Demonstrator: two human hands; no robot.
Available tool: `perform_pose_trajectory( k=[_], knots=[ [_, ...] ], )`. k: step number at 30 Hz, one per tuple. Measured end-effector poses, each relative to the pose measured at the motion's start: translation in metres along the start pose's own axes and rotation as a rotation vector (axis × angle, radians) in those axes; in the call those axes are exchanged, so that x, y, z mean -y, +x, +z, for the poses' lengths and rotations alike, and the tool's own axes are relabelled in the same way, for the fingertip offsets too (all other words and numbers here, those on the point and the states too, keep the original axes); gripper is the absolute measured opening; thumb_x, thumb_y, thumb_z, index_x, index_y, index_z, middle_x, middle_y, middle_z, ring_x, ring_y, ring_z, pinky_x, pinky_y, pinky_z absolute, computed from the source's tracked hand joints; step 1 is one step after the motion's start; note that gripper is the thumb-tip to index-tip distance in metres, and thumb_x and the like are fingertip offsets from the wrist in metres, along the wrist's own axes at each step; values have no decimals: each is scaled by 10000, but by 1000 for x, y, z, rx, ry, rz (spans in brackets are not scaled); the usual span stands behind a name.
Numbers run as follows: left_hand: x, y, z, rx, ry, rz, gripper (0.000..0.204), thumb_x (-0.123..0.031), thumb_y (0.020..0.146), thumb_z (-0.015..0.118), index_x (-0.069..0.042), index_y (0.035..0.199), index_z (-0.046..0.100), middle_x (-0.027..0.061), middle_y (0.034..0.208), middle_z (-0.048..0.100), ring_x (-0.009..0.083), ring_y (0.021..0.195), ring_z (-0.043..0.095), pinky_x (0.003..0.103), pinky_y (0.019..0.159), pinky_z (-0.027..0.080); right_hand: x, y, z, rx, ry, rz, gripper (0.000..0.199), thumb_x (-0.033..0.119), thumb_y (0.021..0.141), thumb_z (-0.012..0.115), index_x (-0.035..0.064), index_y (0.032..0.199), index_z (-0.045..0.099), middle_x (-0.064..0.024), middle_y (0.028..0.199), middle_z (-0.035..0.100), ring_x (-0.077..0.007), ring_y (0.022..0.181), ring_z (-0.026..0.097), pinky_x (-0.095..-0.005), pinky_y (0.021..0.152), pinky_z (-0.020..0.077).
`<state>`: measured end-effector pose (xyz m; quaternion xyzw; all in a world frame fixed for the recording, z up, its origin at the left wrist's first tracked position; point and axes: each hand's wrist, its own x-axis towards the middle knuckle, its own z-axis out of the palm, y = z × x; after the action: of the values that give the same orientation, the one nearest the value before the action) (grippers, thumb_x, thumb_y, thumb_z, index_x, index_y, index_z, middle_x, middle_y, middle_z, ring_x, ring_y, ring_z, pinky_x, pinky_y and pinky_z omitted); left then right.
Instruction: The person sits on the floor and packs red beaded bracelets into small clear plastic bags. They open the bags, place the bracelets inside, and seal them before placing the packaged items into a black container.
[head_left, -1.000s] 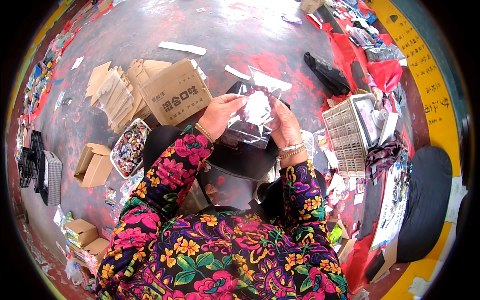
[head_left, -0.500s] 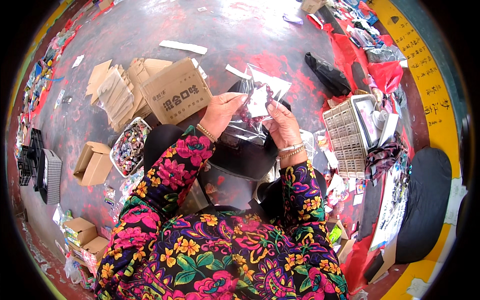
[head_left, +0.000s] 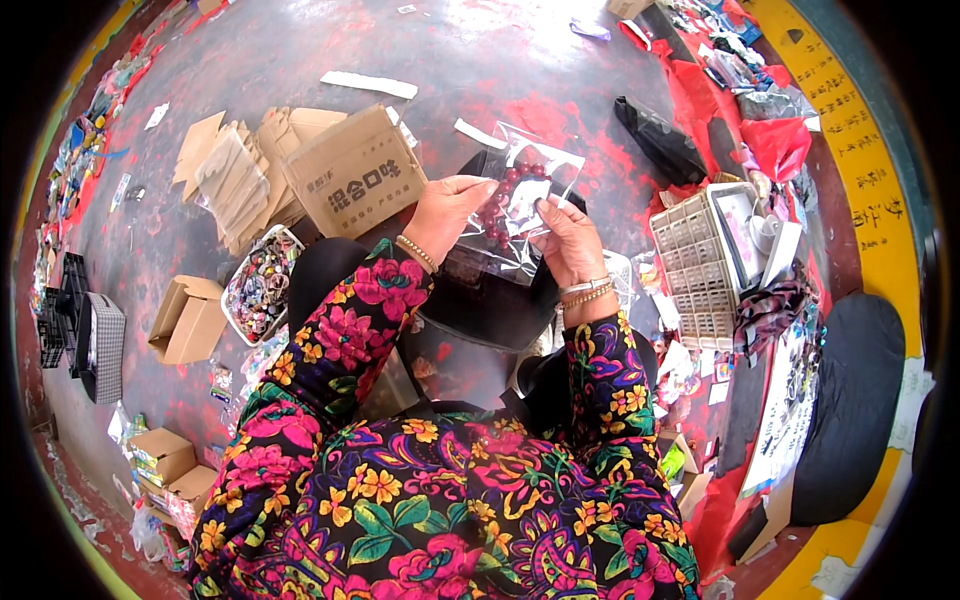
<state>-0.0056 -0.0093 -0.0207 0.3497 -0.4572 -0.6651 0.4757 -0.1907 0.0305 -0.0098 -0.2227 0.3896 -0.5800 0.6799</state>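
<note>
A clear plastic bag (head_left: 566,170) is stretched between my two hands in front of me. Dark red round beads, strung as a bracelet (head_left: 497,212), show through its shiny film, curving around a piece of white paper (head_left: 526,203). My left hand (head_left: 446,217) is closed, pinching the bag's left side beside the beads between thumb and fingers. On the other side my right hand (head_left: 573,245) is closed too, its thumb pressed over the bag next to the white paper. Glare on the film hides whether the fingers also grip beads. Beneath them is a black surface with a rounded edge (head_left: 480,318).
A cardboard box (head_left: 355,175) and flattened cardboard (head_left: 235,180) lie at the left. Nearer stand a white basket of small colourful packets (head_left: 263,285) and an open carton (head_left: 188,320). To my right is a beige plastic crate (head_left: 692,270); a black sheet (head_left: 655,140) lies beyond it.
The bead loop has shifted within the bag and more beads show along its top. The white paper now sits closer to my right thumb. Both hands keep their pinch, nearly in place.
</note>
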Motion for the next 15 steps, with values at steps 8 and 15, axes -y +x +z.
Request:
perform_pose_trajectory(
  k=[8, 15],
  knots=[
    [-14, -7, 5, 106, -71, -52, 248, -158, 877, 582, 39, 1026, 605, 72, 892, 648, 116, 792, 595, 240, 742, 452, -1, 1, -1, 14, 3, -36, 160, 61, 843, 608, 19, 997, 589, -62, 913, 644, -139, 768, 629, -244, 611, 525],
    [-15, -8, 7, 120, -104, -156, 223, -144, 866, 586, 32, 1004, 602, 91, 926, 649, 134, 820, 614, 252, 738, 487, -2, -1, 3, 28, -83, -21, 172, 105, 850, 614, 34, 1007, 605, -39, 925, 643, -125, 778, 616, -258, 658, 509]
  ],
)
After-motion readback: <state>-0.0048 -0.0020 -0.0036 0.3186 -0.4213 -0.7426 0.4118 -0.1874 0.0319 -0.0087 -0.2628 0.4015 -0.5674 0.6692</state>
